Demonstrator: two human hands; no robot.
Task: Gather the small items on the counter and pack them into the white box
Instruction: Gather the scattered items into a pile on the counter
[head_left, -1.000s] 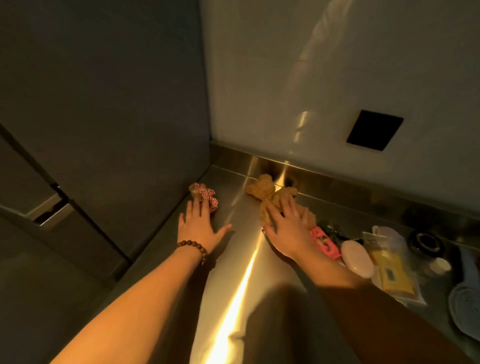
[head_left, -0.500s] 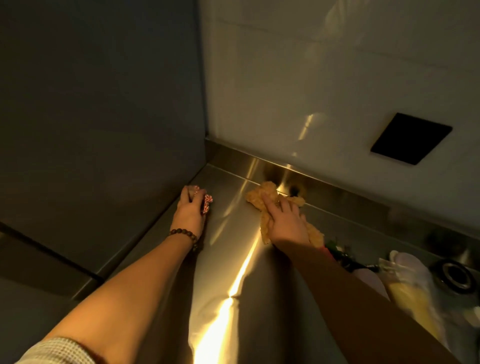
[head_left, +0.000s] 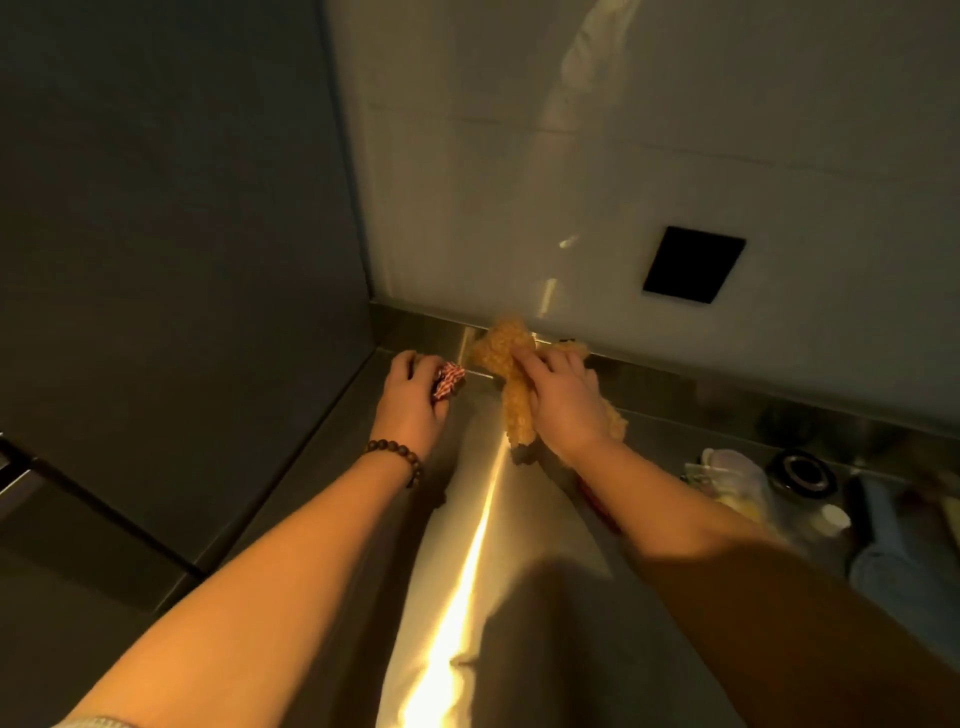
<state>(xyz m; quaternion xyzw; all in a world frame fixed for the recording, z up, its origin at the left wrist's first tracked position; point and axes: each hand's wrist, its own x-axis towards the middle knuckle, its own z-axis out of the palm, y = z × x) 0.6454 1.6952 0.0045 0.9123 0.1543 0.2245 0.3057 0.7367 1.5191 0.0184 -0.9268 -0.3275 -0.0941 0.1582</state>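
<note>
Two bare forearms reach forward over a polished steel worktop (head_left: 519, 623) that carries a bright streak of warm light. The left wrist wears a bracelet (head_left: 397, 457) of dark round beads. The left hand (head_left: 413, 400) has its fingers curled round a small red-and-white checked cloth piece (head_left: 448, 379), in the corner where the worktop meets a dark grey cabinet side (head_left: 182, 234). Just to the right, the right hand (head_left: 563, 400) grips a fuzzy tan plush toy (head_left: 506, 364), fingers clamped over its body, its nubbly limbs hanging beside the palm. At the right edge lie blurred small items: a clear bag (head_left: 737, 483) with something yellow in it and a dark ring-shaped lid (head_left: 802, 470). Behind runs a pale wall (head_left: 571, 182) with a black square plate (head_left: 693, 264).
</note>
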